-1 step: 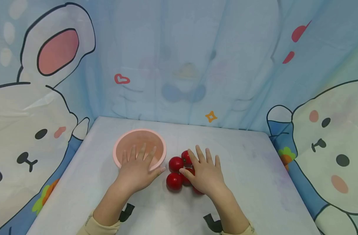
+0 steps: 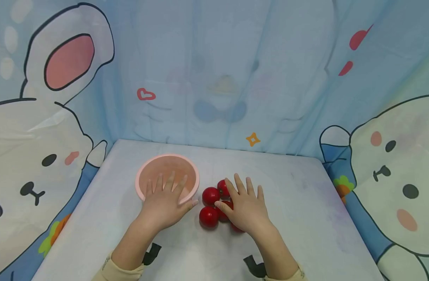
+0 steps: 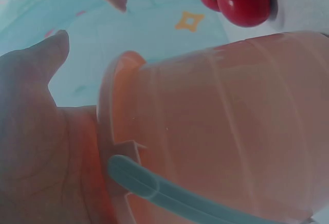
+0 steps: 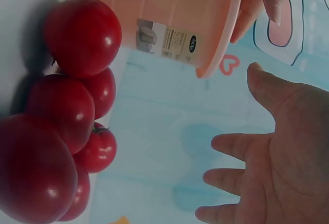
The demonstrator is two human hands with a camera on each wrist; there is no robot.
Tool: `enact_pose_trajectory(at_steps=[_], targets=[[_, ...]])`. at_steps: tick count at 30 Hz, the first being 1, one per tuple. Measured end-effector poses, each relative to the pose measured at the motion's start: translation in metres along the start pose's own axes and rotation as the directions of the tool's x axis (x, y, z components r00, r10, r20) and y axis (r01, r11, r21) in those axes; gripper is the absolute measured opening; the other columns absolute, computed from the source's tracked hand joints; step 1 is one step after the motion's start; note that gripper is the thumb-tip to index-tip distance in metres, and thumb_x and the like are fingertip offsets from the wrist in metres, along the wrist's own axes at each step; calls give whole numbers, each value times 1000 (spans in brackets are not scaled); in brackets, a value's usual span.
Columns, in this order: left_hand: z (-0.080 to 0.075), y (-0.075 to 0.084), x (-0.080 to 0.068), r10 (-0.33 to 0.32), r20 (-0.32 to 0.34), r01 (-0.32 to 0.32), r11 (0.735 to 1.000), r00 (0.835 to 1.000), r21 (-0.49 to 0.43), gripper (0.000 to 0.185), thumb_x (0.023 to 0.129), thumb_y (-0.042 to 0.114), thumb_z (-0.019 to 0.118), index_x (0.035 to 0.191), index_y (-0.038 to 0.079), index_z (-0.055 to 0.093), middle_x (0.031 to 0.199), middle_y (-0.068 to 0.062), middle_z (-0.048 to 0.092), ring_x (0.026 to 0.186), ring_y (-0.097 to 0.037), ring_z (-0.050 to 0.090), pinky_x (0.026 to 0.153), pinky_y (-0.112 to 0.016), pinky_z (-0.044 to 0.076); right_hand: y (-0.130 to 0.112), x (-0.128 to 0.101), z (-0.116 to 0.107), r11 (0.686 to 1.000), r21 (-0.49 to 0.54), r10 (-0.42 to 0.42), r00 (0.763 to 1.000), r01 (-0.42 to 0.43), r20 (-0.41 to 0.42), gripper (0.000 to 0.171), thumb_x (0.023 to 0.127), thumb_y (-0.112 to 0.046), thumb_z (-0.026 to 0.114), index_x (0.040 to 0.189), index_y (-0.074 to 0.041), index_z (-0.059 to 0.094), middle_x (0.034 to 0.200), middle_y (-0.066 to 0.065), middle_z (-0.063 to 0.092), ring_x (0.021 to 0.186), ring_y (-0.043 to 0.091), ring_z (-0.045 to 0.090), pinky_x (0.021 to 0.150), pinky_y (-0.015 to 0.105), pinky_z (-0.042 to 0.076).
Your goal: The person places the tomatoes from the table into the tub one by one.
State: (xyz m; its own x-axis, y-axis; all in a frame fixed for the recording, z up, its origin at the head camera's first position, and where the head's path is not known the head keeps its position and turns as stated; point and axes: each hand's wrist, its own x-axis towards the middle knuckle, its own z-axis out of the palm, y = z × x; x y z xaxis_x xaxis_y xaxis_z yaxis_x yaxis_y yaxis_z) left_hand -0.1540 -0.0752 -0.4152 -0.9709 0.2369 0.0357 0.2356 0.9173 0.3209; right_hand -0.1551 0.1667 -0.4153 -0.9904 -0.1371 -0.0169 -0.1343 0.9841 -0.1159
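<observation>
Smooth, matt pink plastic for the bowl (image 2: 167, 171), with a small printed paper label (image 4: 167, 40) stuck to its outer wall. Glossy, taut red skins on the tomatoes (image 2: 211, 196), catching bright highlights. Matt pale tabletop (image 2: 299, 203), faintly mottled; soft printed cloth backdrop (image 2: 214, 78), creased in folds.

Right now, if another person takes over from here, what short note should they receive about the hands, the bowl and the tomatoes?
Left hand: open, fingers straight, resting over the near rim of the pink bowl.
Right hand: open, spread just above the tomatoes, holding none.
Things: the bowl stands upright on the table; the red tomatoes lie clustered just right of it, touching one another.
Done: no tomato shows in the visible part of the bowl.
Left: judging by this, all the tomatoes are still on the table.
</observation>
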Motion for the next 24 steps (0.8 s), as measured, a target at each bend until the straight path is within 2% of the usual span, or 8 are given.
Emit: enact_pose_trajectory(at_steps=[8,13,17,24], targets=[[2,-3,0,-2,-3,2,1000,1000,-16,83,90,72,46,156,24,30,165,-14,20,151,-45,9,117,-70,2,2,-3,0,1000,10,18,1000,-18,17,84,86,-62,61,155,-23,33,164,13,24,149,48,17,116,73,9],[-2,-15,0,12,-28,-13,998,1000,-59,80,94,66,44,157,19,27,164,-16,22,152,-44,10,120,-66,4,9,-5,2,1000,20,18,1000,-17,-10,85,85,-60,65,154,-23,35,163,14,25,148,48,19,116,72,11],[-8,-33,0,-26,-56,20,995,998,-99,82,96,66,39,159,16,20,164,-17,20,152,-42,9,119,-67,3,22,-8,8,999,49,15,999,-12,-43,84,83,-54,70,153,-20,37,161,16,30,146,49,25,115,71,18],[-21,-76,4,-120,-83,103,977,989,-189,83,99,64,31,157,6,21,163,-26,14,148,-53,8,116,-71,8,52,-18,30,992,109,74,997,-70,-27,83,84,-48,72,151,-11,40,156,22,36,142,49,33,111,72,26]])
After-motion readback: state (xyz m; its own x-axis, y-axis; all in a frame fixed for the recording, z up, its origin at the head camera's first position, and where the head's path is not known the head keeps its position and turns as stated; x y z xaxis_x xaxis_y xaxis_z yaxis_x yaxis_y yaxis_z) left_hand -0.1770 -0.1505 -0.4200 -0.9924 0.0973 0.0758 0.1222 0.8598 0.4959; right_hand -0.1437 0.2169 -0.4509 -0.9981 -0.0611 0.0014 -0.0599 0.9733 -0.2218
